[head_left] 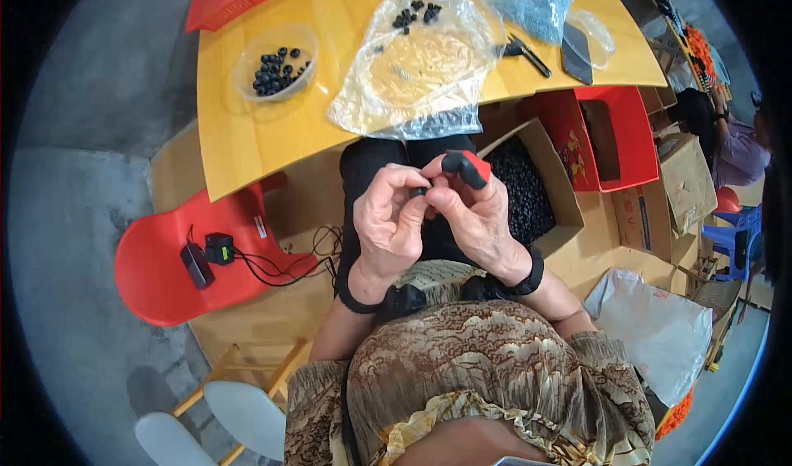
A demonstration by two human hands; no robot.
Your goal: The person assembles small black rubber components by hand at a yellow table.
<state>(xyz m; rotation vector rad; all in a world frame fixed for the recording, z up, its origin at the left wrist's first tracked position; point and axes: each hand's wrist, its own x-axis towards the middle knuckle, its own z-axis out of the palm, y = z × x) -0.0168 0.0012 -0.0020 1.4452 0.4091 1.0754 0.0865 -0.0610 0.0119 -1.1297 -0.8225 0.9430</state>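
Above my lap, my left hand (388,223) pinches a small black part (419,191) between thumb and fingertips. My right hand (472,225) is closed close beside it, fingertips nearly touching the same part. A red and black object (467,169), like a short tool handle, lies against the right index finger; its other end is hidden. On the table in front, a clear plastic bag (421,70) lies flat with several black pieces (417,14) on it. Left of it stands a clear round tub (276,62) holding several round black parts (276,72).
A cardboard box (569,218) full of small black parts stands right of my knees, beside a red box (619,136). Pliers (528,54) lie near the edge of the yellow table (239,152). A red chair (157,268) carries cabled devices. Another person (742,152) sits far right.
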